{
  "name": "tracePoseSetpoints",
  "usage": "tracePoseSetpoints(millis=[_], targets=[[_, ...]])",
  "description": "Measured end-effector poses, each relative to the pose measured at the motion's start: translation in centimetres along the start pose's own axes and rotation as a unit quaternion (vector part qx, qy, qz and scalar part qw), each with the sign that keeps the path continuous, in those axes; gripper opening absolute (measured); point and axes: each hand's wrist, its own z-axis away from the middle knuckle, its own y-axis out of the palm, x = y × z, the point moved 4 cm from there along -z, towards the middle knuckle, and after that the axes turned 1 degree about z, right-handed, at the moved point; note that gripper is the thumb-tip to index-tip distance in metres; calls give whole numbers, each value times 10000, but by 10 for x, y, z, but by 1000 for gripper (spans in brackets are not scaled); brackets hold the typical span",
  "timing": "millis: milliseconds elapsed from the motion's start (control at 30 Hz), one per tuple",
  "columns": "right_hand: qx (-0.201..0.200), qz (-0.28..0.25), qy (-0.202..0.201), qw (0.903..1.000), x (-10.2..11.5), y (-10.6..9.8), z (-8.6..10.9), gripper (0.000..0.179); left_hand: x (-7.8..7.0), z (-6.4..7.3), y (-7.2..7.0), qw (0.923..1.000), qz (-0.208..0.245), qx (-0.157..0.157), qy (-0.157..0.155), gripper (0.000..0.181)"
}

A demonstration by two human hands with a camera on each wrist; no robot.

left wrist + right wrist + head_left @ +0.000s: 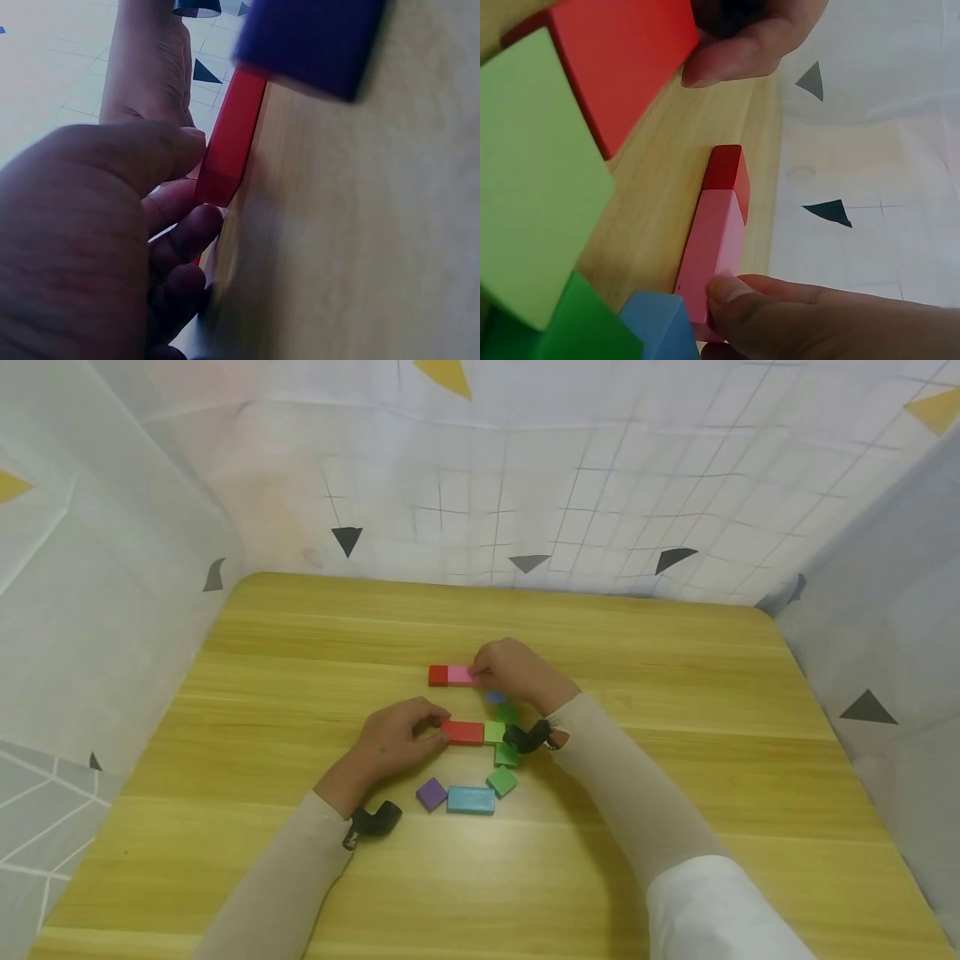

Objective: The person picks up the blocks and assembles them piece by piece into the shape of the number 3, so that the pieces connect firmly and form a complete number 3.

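Note:
My right hand pinches the right end of a pink rectangular block, whose left end meets a small red square block. My left hand holds the left end of a long red block between thumb and fingers. That block's right end adjoins a light green block. Just below the right hand lie a blue block, partly covered, and a green block. In the right wrist view, thumb and finger meet the near end of the pink block.
Another green block sits below the light green one. Nearer the person, a turned green block, a light blue rectangle and a turned purple block form a row. White patterned cloth stands around the wooden table.

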Motion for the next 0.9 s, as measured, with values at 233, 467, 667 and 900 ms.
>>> tracePoseSetpoints(millis=[233,467,667,900], targets=[[119,-124,122,9998,-1,1,2,16,1,0,1,10000,-39,-33,8,30],[81,-126,41,9999,-2,1,2,15,1,0,1,10000,-52,18,-61,31],[21,-50,11,10000,-5,3,4,14,1,0,1,10000,-65,-43,-4,30],[36,-88,165,9998,-7,4,6,15,2,0,2,9998,-146,-101,106,29]])
